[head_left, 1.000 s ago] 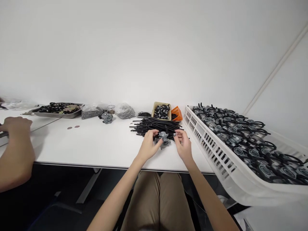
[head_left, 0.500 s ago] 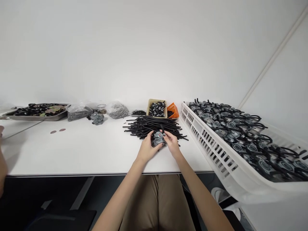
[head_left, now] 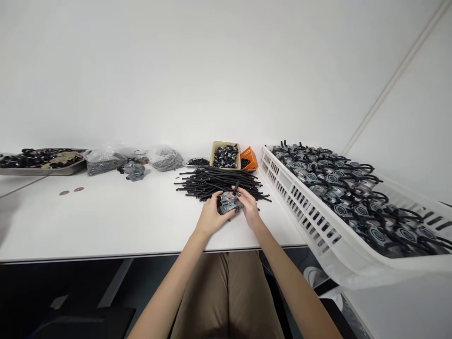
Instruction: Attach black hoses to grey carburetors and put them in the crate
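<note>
My left hand [head_left: 210,215] and my right hand [head_left: 250,207] are both closed around a small grey metal part [head_left: 228,202], held just above the white table [head_left: 106,221] near its front edge. A short black tube sticks up from the part between my right fingers. Right behind my hands lies a pile of black tubes [head_left: 219,182].
A long white slotted crate [head_left: 318,221] full of grey parts with black tubes runs along the right. At the back stand a beige bin [head_left: 226,155], an orange basket [head_left: 249,158], plastic bags, another grey part [head_left: 134,170] and a metal tray [head_left: 42,162].
My hands closed together on the grey part, and the right hand now has a black tube at it. The view swung right; another person's arm at the left has left the view.
</note>
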The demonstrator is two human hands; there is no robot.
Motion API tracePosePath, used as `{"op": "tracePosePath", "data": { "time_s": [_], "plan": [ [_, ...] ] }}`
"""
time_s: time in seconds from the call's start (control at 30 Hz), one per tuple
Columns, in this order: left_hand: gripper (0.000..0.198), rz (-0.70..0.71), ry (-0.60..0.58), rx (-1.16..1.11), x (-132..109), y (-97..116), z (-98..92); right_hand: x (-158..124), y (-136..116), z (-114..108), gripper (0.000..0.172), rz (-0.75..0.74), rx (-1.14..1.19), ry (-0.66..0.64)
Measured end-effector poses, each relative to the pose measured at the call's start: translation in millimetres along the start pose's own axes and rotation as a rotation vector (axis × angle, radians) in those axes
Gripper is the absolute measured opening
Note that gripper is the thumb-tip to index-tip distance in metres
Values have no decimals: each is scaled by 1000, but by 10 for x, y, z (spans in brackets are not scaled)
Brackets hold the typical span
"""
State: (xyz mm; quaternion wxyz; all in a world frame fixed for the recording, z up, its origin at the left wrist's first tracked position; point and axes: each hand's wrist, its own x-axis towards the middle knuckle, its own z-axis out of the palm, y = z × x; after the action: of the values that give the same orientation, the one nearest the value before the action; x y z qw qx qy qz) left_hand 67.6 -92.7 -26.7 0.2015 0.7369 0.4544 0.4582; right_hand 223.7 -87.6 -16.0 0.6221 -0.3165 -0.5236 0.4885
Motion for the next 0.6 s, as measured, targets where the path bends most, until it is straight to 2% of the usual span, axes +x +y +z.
{"op": "tracePosePath", "data": {
  "time_s": [0.1,0.3,0.4,0.6],
  "plan": [
    [67,10,1,4,-1,11,-8,2,-24,-15,39,48,75,-41],
    [65,30,-8,1,-4,10,-9,18,-6,-30,20,65,105,-33],
    [63,37,-9,-1,-7,9,-9,9,-6,-42,17,71,109,-53],
    [62,33,0,7,-3,-1,-11,7,-12,-55,43,82,67,-76]
  ]
}}
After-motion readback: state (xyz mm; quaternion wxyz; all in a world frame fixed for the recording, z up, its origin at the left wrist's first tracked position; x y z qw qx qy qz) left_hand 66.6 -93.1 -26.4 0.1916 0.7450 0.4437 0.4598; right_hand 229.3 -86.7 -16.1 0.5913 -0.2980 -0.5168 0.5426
